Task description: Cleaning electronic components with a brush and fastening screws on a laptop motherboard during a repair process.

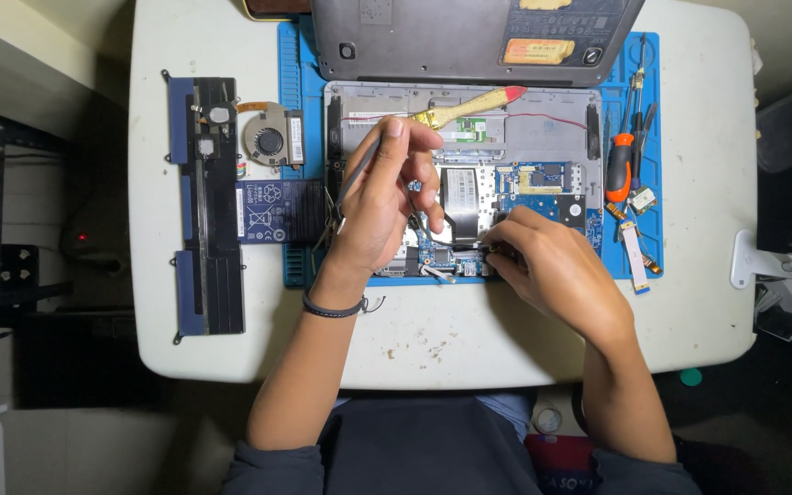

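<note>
A laptop (469,174) is lying opened on the mat (291,55), its battery (208,206) and fan (268,139) already set aside at 9 o'clock. A tool (359,170) is being pinched by the left hand (378,202); a board connector (478,249) at 6 o'clock is being pinched by the right hand (552,270). The board (538,183) is not yet removed.

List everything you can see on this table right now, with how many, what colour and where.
opened laptop base: one, grey shell with blue circuit board, centre of the mat
blue work mat: one, under the laptop base
removed bottom cover: one, dark grey, top edge of the table
battery pack: one, black and blue, left of the mat
cooling fan: one, black and copper, beside the battery pack
pry tool: one, yellow with red tip, lying across the laptop base
screwdrivers: a few, orange and black, right side of the mat
white table: one, beneath everything
wristband: one, black, left wrist
left hand: holds a thin dark tool
right hand: fingers on the circuit board's front edge
</note>
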